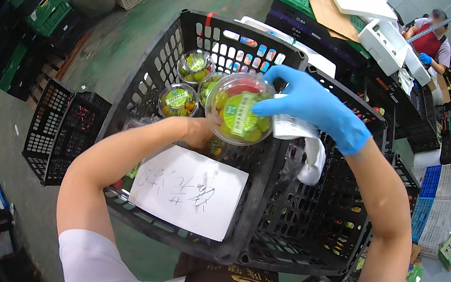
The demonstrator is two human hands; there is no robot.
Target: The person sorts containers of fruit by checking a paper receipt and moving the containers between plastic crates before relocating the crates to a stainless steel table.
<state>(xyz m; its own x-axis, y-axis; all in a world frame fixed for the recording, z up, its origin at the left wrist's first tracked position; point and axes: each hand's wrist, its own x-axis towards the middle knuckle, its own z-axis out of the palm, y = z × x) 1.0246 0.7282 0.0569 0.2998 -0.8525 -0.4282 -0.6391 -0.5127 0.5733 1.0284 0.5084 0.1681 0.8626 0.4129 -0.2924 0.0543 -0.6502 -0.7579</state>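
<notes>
My right hand, in a blue glove, grips a clear round plastic tub of mixed fruit by its side, above the left black plastic crate. The tub bears a round green label with writing. A white label strip hangs beneath my gloved fingers. My bare left hand reaches down into the same crate, its fingers hidden behind the held tub. Close to them, another tub shows only in part. Similar fruit tubs stand at the crate's far left. A white sheet with handwriting lies over its near end.
A second black crate adjoins on the right. Stacked crates with cardboard and white foam boxes rise behind it. A person in a red apron stands at the far right. Black crates sit on the floor at left.
</notes>
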